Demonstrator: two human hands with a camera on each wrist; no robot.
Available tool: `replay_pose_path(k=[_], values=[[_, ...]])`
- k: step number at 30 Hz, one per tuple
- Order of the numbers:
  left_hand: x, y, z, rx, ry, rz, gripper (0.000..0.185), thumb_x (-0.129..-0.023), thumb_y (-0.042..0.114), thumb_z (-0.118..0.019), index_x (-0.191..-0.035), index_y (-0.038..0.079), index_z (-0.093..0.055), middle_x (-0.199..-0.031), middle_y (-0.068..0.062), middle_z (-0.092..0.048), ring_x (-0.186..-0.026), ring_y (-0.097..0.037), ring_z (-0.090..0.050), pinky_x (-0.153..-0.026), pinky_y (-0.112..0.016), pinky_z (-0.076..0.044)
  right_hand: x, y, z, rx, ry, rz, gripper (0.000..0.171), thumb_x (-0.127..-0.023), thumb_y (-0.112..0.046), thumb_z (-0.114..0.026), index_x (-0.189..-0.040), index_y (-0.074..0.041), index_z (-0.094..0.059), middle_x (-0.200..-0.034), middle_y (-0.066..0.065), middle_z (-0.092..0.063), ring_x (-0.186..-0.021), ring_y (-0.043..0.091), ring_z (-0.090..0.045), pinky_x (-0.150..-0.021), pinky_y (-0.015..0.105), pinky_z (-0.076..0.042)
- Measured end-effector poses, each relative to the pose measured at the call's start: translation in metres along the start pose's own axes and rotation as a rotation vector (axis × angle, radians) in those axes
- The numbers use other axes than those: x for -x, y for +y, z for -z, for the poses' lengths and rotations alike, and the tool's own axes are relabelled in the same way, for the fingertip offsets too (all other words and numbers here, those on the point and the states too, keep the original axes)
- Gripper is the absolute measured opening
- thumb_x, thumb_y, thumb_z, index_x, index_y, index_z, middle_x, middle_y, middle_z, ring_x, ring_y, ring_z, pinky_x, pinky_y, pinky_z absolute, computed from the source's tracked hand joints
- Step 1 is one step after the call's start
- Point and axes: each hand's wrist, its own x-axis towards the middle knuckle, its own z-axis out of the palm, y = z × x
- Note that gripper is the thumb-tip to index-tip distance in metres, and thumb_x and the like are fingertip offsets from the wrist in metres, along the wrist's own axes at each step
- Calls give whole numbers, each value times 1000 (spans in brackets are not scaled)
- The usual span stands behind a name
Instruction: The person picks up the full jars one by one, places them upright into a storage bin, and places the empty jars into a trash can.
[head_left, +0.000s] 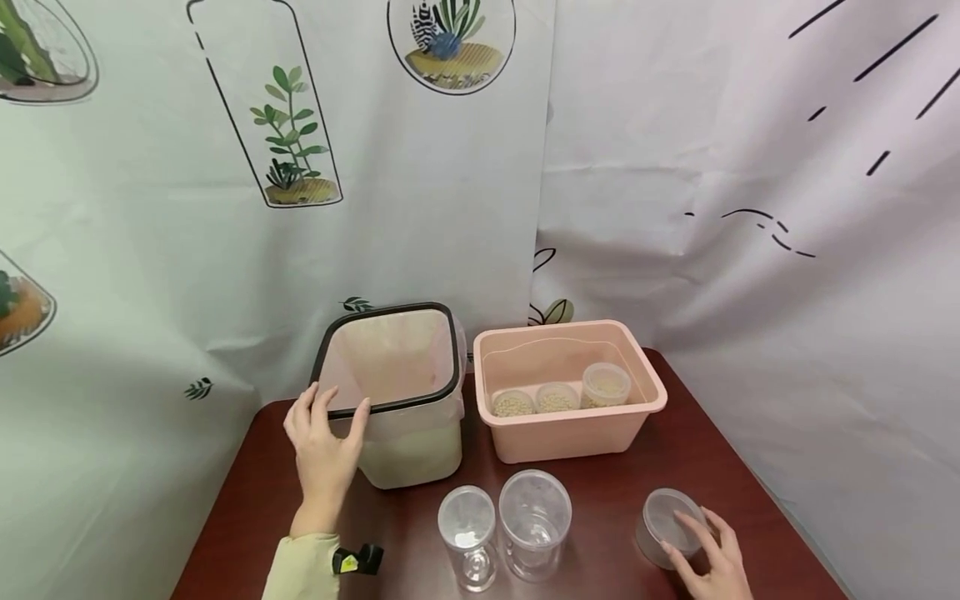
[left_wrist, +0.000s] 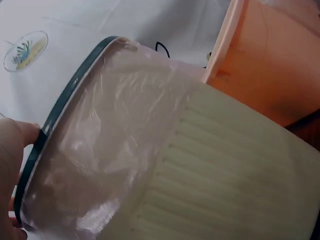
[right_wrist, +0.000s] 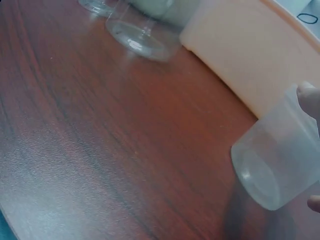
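A pale green trash bin (head_left: 411,458) with a black rim ring and a clear plastic bag lining stands at the back left. My left hand (head_left: 322,446) holds its front left corner, thumb on the front rim and fingers at the left side. In the left wrist view a digit presses on the dark rim ring (left_wrist: 75,80), with the liner (left_wrist: 110,135) folded over the wall. At the right, my right hand (head_left: 712,558) grips a small translucent plastic jar (head_left: 660,533), thumb and fingers on either side. Part of this hand is outside the right wrist view.
Two clear plastic jars, a narrow one (head_left: 467,521) and a wide one (head_left: 534,512), stand at front centre. Behind them a pink basin (head_left: 570,437) holds three round containers (head_left: 557,397) of pale beans or grains. A printed curtain (head_left: 450,208) hangs behind the dark red table (head_left: 600,500).
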Motion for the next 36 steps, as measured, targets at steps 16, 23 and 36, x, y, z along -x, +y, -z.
replay_pose_path(k=[16, 23, 36], values=[[9, -11, -10, 152, 132, 32, 25, -67, 7, -83, -83, -2, -66, -109, -22, -57, -122, -39, -39, -100, -53, -28, 4, 6, -22, -79, 252, 34, 61, -47, 10, -84, -104, -3, -68, -115, 25, -49, -107, 3, -37, -80, 8, -26], [10, -13, -11, 169, 148, 42, 26, -66, 9, -84, -82, -1, -66, -110, -21, -58, -124, -36, -38, -101, -54, -27, -17, -3, -10, -187, 355, 164, 48, -67, -25, -83, -103, 3, -68, -113, 30, -50, -113, 9, -42, -90, 11, -29], [10, -16, -9, 183, 159, 69, 27, -65, 6, -84, -84, -2, -67, -110, -20, -59, -126, -37, -37, -101, -54, -27, -87, -95, 20, -421, 345, 465, 55, -77, -36, -75, -101, 13, -63, -113, 36, -47, -111, 31, -46, -91, 17, -36]])
